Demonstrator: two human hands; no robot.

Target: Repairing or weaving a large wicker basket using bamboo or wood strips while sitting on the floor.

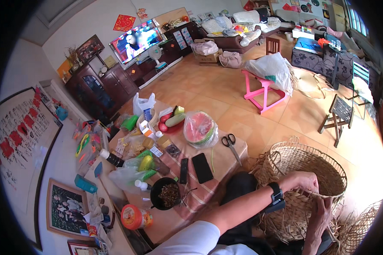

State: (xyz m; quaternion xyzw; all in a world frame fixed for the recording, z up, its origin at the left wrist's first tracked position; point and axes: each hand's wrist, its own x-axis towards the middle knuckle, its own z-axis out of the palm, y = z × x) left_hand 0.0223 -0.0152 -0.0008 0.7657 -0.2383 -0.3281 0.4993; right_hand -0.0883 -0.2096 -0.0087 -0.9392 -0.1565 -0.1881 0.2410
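Note:
A large woven straw basket (291, 212) with a thin open frame along its top stands by my lap at the lower right. My left hand (305, 182), with a dark watch (276, 193) on its wrist, is closed at the near rim, fingers curled inward. Just right of it, my right hand (322, 209) pinches the same rim from outside, fingers pointing up. Any single strand between the fingers is too small to make out. Loose straw ends hang around the basket's base. Another woven straw piece (361, 227) lies to its right.
On the cloth-covered table (221, 178) at left lie scissors (231, 148), a phone (202, 167), a remote (184, 171), a wrapped cut watermelon (200, 128) and a dark bowl (165, 194). A pink stool (264, 94) and a folding stool (338, 114) stand beyond the basket.

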